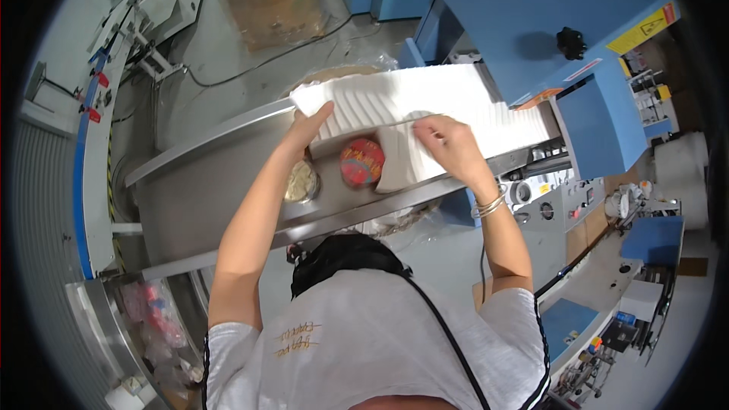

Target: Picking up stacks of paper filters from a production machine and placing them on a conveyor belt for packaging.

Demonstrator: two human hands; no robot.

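A long row of thin white pieces (364, 99), packed side by side, lies along a metal trough (205, 156). My left hand (310, 127) is closed at the left end of this row, with the thumb on top and the other fingers mostly hidden. A shorter white stack (399, 156) sits on the near side of the row. My right hand (453, 146) is over that stack, fingers curled in; whatever they hold is hidden. Between my hands stands a round red container (361, 162) with yellow print. A round container with pale contents (302, 182) is beside my left wrist.
Blue machine housing (501, 15) with a black knob (571, 43) rises at the far right. The trough's raised metal rim (334, 216) runs on the near side. A plastic-lined cardboard box (273, 4) and a cable (250, 72) lie on the floor beyond.
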